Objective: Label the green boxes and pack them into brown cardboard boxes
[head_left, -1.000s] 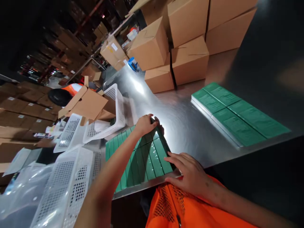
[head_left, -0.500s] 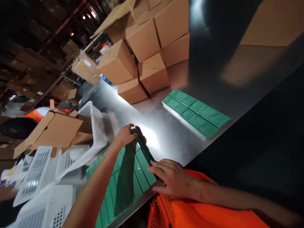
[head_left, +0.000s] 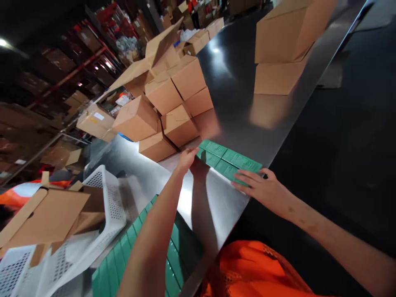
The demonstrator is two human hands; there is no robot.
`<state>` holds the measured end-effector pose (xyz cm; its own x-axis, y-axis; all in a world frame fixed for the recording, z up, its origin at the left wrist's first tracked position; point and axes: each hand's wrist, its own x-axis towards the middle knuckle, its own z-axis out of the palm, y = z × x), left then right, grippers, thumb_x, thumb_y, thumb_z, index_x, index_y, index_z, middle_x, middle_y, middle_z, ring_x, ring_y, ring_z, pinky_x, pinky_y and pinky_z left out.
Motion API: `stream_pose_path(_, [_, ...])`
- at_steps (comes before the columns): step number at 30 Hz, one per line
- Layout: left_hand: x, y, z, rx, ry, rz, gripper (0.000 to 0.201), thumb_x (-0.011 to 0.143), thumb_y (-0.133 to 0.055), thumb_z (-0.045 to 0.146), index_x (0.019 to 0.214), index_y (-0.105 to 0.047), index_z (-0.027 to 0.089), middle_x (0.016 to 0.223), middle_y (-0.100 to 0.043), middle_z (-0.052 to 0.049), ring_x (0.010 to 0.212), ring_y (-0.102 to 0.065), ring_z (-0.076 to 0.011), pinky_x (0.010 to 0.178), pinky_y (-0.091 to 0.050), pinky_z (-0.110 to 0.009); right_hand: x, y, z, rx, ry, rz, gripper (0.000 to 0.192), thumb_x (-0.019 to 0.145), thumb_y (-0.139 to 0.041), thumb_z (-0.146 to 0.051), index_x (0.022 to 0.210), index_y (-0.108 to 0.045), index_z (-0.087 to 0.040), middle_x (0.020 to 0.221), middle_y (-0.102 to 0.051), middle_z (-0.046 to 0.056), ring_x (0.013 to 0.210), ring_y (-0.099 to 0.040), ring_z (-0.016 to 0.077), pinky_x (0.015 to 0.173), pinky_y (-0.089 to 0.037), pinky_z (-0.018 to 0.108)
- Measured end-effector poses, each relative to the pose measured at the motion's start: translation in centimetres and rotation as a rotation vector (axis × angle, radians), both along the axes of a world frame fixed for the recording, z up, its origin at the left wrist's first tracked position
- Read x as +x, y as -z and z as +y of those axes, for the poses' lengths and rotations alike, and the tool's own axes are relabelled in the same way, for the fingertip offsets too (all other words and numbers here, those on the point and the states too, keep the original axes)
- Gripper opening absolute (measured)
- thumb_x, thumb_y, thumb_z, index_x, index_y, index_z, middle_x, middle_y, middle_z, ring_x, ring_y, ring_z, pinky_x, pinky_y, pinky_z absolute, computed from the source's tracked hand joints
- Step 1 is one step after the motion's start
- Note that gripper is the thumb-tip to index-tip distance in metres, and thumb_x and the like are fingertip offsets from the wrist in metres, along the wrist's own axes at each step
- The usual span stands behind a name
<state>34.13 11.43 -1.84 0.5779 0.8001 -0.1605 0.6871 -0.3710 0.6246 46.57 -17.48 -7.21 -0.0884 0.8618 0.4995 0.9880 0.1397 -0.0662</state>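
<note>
A flat block of green packs (head_left: 230, 161) lies on the steel table (head_left: 213, 206) near its right edge. My left hand (head_left: 187, 159) touches the block's far left end with fingers bent. At the block's near corner rests my right hand (head_left: 262, 189), fingers spread over the packs. Whether either hand grips the packs, I cannot tell. A second row of shiny green packs (head_left: 136, 255) sits by the table's near edge, under my left forearm.
Stacked cardboard boxes (head_left: 163, 107) stand just behind the green block, more boxes (head_left: 278, 45) at the far right. White perforated baskets (head_left: 105, 214) and an open carton (head_left: 46, 218) lie at the left. An orange vest (head_left: 260, 268) is at the bottom.
Both hands left the near row of green packs and reached out to the farther green block. The view swung right and up.
</note>
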Motion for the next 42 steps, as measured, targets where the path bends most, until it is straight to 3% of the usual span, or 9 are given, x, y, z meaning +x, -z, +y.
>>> stream_pose_path(6, [-7.8,-2.2,1.1,0.031,0.006,0.2,0.031,0.097,-0.054,0.041,0.102,-0.07,0.015,0.101,-0.075,-0.007,0.095,-0.069,-0.0197,0.088,-0.054,-0.04,-6.6,0.7,1.5,-0.006,-0.142,0.278,0.06,0.09,-0.038,0.003,0.138,-0.053,-0.03,0.138,-0.061,0.005,0.12,-0.06,0.0233,0.094,-0.045,0.044])
stream_pose_path(11, [-14.4,-4.0,0.6,0.122,-0.024,0.511,0.021,0.079,-0.07,0.037,0.08,-0.077,0.017,0.091,-0.077,-0.011,0.099,-0.069,-0.0292,0.089,-0.05,-0.036,-14.1,0.1,2.6,-0.14,-0.319,0.578,0.047,0.093,-0.051,-0.013,0.14,-0.052,-0.021,0.129,-0.064,0.012,0.108,-0.065,0.0245,0.088,-0.056,0.039])
stream_pose_path(17, [-17.0,-3.2,-1.8,0.218,-0.063,0.658,0.041,0.086,-0.058,0.042,0.114,-0.072,0.016,0.103,-0.076,-0.015,0.101,-0.07,-0.0308,0.083,-0.05,-0.034,-16.6,-0.2,3.2,-0.226,-0.415,0.673,0.057,0.082,-0.071,-0.028,0.136,-0.057,-0.02,0.131,-0.063,0.013,0.111,-0.065,0.0287,0.09,-0.058,0.044])
stream_pose_path(26, [-16.4,-3.6,-1.7,0.238,-0.034,0.744,0.037,0.083,-0.06,0.042,0.102,-0.075,0.015,0.1,-0.076,-0.016,0.1,-0.069,-0.0327,0.081,-0.05,-0.035,-17.3,0.5,2.9,0.008,-0.394,0.584,0.039,0.094,-0.06,-0.03,0.129,-0.062,-0.014,0.126,-0.068,0.014,0.091,-0.07,0.0264,0.076,-0.058,0.042])
stream_pose_path(30, [-16.2,-4.0,-1.9,0.221,-0.017,0.763,0.033,0.083,-0.061,0.04,0.1,-0.075,0.015,0.099,-0.077,-0.015,0.1,-0.069,-0.033,0.083,-0.05,-0.036,-18.0,0.6,2.4,0.013,-0.37,0.588,0.039,0.096,-0.056,-0.03,0.131,-0.06,-0.012,0.131,-0.065,0.015,0.094,-0.069,0.0266,0.08,-0.056,0.043])
stream_pose_path(33, [-15.8,-4.4,-1.6,0.178,0.0,0.735,0.032,0.082,-0.064,0.044,0.09,-0.076,0.016,0.09,-0.077,-0.015,0.095,-0.071,-0.0344,0.083,-0.051,-0.038,-17.6,0.5,2.5,-0.052,-0.361,0.594,0.048,0.09,-0.069,-0.038,0.132,-0.06,-0.017,0.133,-0.065,0.011,0.095,-0.069,0.0251,0.082,-0.056,0.04])
stream_pose_path(36, [-13.9,-4.3,-0.8,0.168,-0.018,0.62,0.036,0.083,-0.064,0.047,0.094,-0.075,0.015,0.097,-0.077,-0.017,0.102,-0.069,-0.0375,0.09,-0.05,-0.043,-15.0,-0.1,2.6,-0.043,-0.446,0.593,0.06,0.084,-0.076,-0.045,0.134,-0.057,-0.02,0.134,-0.065,0.006,0.105,-0.067,0.0214,0.089,-0.055,0.034])
stream_pose_path(38, [-11.4,-3.6,0.0,0.181,-0.047,0.478,0.037,0.085,-0.064,0.044,0.108,-0.072,0.016,0.114,-0.074,-0.018,0.116,-0.064,-0.0368,0.101,-0.045,-0.045,-11.8,-0.9,2.0,0.04,-0.442,0.541,0.048,0.09,-0.071,-0.037,0.134,-0.057,-0.021,0.136,-0.063,0.004,0.118,-0.061,0.0207,0.099,-0.051,0.033])
stream_pose_path(42, [-3.9,-1.0,0.7,0.109,-0.076,0.121,0.039,0.093,-0.059,0.039,0.126,-0.062,0.019,0.133,-0.066,-0.013,0.123,-0.061,-0.0247,0.104,-0.046,-0.036,-3.8,-1.8,-0.3,0.113,-0.057,0.337,0.054,0.094,-0.055,-0.01,0.146,-0.048,-0.026,0.148,-0.051,0.01,0.136,-0.046,0.0315,0.105,-0.045,0.05])
